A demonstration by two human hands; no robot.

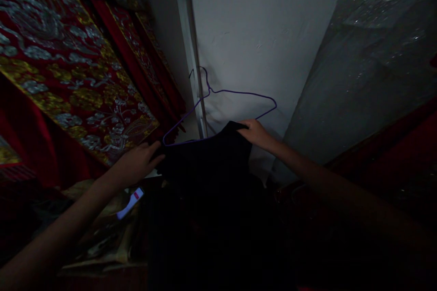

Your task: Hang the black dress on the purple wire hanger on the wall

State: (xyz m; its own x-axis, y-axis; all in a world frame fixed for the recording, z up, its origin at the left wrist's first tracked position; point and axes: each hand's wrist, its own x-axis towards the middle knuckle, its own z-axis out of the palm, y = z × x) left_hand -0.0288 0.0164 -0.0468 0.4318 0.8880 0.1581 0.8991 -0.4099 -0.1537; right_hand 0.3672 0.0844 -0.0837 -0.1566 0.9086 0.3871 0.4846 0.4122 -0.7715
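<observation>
A purple wire hanger (246, 92) is in front of a pale wall, its hook beside a narrow upright metal strip. Dark black cloth, apparently a garment (205, 163), hangs at its lower bar and drops out of sight into shadow. My left hand (145, 159) is closed at the cloth's upper left edge, close to the hanger's left corner. Over on the other side, my right hand (255, 132) pinches a raised fold of the same black garment, just below the hanger's right arm. The garment's exact kind is lost in the dark.
Red cloth embroidered in gold and silver (85, 68) hangs at the left. A lit phone (131, 203) lies on cluttered items below my left forearm. At the right is a large sheet of shiny clear plastic (358, 63), with dark red material beneath.
</observation>
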